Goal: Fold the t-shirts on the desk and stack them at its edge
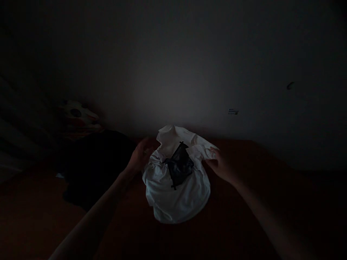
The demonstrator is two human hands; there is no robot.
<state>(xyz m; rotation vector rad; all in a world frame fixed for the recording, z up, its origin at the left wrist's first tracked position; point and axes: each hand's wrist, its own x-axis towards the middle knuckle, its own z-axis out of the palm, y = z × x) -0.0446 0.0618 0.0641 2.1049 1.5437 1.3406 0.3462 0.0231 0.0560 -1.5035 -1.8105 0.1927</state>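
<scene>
The scene is very dark. A crumpled white garment (pixel 176 195) lies on a reddish-brown surface (pixel 244 216) in front of me, with a small black piece of fabric (pixel 179 164) on top of it. My left hand (pixel 139 155) touches the garment's left upper edge. My right hand (pixel 221 167) pinches a fold at its right upper edge. Both forearms reach in from the bottom of the view.
A dark pile of cloth (pixel 94 166) lies to the left of the garment. Behind it, a pale object with red marks (pixel 80 115) rests near the wall. A plain wall (pixel 189 72) rises just behind the surface.
</scene>
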